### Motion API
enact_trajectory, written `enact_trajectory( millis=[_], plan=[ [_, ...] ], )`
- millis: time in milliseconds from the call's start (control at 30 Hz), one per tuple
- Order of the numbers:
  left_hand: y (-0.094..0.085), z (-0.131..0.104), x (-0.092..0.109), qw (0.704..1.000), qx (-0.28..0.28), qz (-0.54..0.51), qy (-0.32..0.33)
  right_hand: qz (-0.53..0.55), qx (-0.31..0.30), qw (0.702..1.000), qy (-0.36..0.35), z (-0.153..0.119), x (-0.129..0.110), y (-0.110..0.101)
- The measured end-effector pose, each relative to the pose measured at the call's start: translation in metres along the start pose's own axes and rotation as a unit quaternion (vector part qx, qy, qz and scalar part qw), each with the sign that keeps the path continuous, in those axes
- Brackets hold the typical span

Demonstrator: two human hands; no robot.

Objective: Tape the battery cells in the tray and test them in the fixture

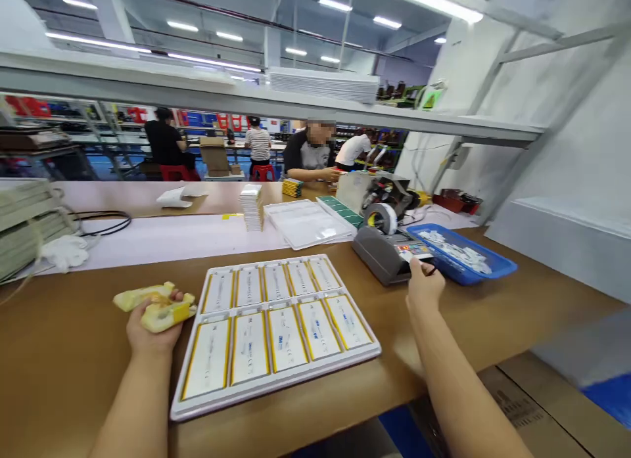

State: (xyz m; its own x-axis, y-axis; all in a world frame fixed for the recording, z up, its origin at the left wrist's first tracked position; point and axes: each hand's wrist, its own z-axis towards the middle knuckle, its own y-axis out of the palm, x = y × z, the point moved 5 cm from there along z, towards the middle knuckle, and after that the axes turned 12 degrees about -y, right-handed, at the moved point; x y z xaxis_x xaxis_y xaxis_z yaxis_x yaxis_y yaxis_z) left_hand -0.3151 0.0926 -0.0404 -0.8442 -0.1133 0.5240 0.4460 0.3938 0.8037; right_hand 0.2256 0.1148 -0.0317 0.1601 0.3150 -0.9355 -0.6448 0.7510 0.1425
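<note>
A yellow block [168,316] is gripped, presumably for steadiness, by the left hand [154,328]. Something dark [432,271] seems pinched by the right hand [426,287].

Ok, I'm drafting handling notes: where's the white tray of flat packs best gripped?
Probably by both side rims of the white tray, coming from left and right: it lies flat, and two rows of flat packs fill the space between.

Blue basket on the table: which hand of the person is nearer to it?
Right. The right hand is just beside the blue basket, at the gray dispenser; the left hand is farther away, across the white tray.
</note>
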Motion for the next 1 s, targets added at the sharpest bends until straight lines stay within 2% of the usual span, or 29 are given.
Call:
enact_trajectory(
  millis=[33,67,100,133,167,200,267,333,400,467,533,633,767,900,967,1000],
  plan=[
    [0.0,0.0,-0.001,1.0,-0.008,-0.003,-0.003,-0.015,-0.071,0.997,-0.03,-0.019,-0.01,0.02],
    [-0.001,0.0,-0.003,1.0,-0.006,-0.005,-0.007,-0.036,-0.172,0.982,-0.065,-0.044,-0.022,0.046],
    [-0.004,0.0,-0.004,1.0,0.001,-0.003,-0.011,-0.061,-0.304,0.944,-0.115,-0.076,-0.035,0.075],
    [-0.006,0.0,-0.005,1.0,0.004,-0.004,-0.013,-0.084,-0.432,0.884,-0.161,-0.114,-0.047,0.103],
    [-0.008,0.0,-0.006,1.0,0.009,-0.008,-0.006,-0.094,-0.53,0.82,-0.195,-0.152,-0.058,0.127],
    [-0.011,-0.001,-0.006,1.0,0.014,-0.01,-0.006,-0.098,-0.602,0.762,-0.217,-0.189,-0.069,0.146],
    [-0.015,-0.002,-0.006,1.0,0.017,-0.02,-0.005,-0.114,-0.692,0.667,-0.251,-0.249,-0.086,0.176],
    [-0.019,-0.004,-0.007,0.999,0.02,-0.032,-0.008,-0.144,-0.744,0.593,-0.273,-0.29,-0.094,0.195],
    [-0.021,-0.004,-0.007,0.999,0.024,-0.043,-0.012,-0.19,-0.77,0.535,-0.29,-0.314,-0.092,0.205],
    [-0.023,-0.002,-0.008,0.998,0.026,-0.049,-0.015,-0.241,-0.775,0.5,-0.303,-0.323,-0.087,0.209],
    [-0.024,-0.001,-0.009,0.998,0.026,-0.054,-0.017,-0.289,-0.76,0.497,-0.303,-0.322,-0.081,0.21],
    [-0.026,0.001,-0.011,0.998,0.022,-0.061,-0.022,-0.338,-0.743,0.513,-0.265,-0.314,-0.075,0.211],
    [-0.029,-0.002,-0.012,0.997,0.025,-0.072,-0.026,-0.326,-0.739,0.537,-0.245,-0.311,-0.069,0.215],
    [-0.028,-0.006,-0.01,0.997,0.026,-0.075,-0.025,-0.285,-0.695,0.599,-0.277,-0.31,-0.066,0.217],
    [-0.028,-0.009,-0.008,0.997,0.026,-0.072,-0.023,-0.223,-0.692,0.637,-0.256,-0.306,-0.068,0.215],
    [-0.029,-0.01,-0.007,0.997,0.026,-0.07,-0.021,-0.178,-0.699,0.656,-0.223,-0.302,-0.069,0.212]
  ],
)
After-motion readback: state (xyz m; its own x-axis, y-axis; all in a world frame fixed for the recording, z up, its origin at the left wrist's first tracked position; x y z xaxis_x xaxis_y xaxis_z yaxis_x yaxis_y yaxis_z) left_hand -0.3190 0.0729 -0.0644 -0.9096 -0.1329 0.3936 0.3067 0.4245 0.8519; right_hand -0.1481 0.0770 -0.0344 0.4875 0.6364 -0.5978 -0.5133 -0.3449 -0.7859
